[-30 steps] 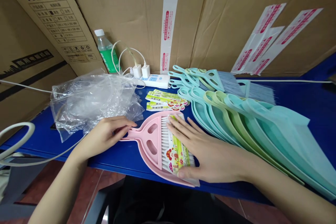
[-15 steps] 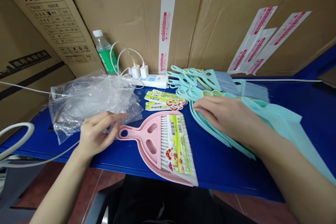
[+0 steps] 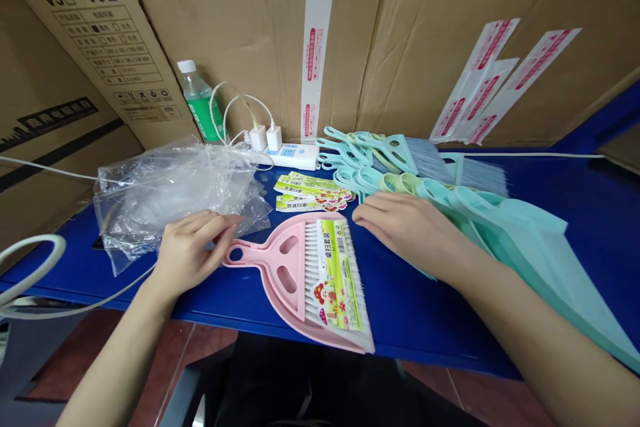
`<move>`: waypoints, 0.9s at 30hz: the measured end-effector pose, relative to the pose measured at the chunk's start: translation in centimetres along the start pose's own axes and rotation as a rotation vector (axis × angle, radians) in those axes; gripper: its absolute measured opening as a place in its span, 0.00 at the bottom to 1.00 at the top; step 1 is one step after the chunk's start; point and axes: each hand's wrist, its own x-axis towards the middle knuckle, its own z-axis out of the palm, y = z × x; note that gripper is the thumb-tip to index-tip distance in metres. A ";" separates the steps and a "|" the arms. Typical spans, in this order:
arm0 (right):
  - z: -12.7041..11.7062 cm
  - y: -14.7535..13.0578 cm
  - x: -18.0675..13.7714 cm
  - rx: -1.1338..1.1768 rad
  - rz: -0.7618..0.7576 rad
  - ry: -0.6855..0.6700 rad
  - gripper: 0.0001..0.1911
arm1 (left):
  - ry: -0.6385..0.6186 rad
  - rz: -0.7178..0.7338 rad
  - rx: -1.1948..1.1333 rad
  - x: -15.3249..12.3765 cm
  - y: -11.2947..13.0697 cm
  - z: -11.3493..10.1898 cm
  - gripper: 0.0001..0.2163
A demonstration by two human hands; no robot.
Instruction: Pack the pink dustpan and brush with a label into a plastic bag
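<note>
A pink dustpan with a white brush and a green label on it lies at the front edge of the blue table. My left hand rests open beside its handle, fingertips on the pile of clear plastic bags. My right hand lies flat and open on the row of mint and green dustpans, just right of the pink one. Neither hand holds anything.
Loose green labels lie behind the pink dustpan. A power strip with chargers, a green bottle and teal brushes stand at the back against cardboard boxes. A white cable loops at left.
My right hand left the label on the pink brush and moved right onto the mint dustpans. My left hand let go of the pink handle and shifted left toward the bags.
</note>
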 end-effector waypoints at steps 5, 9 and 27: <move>0.3 -0.1 0.0 0.012 -0.028 0.007 0.15 | -0.053 -0.035 0.004 -0.1 -0.1 0.1 0.11; 0.1 0.0 0.1 0.050 0.013 0.006 0.17 | -0.091 -0.052 0.009 0.0 -0.1 0.0 0.14; 1.3 -0.6 -0.1 -0.026 0.018 -0.028 0.19 | -0.141 0.050 -0.142 0.2 0.0 -0.3 0.11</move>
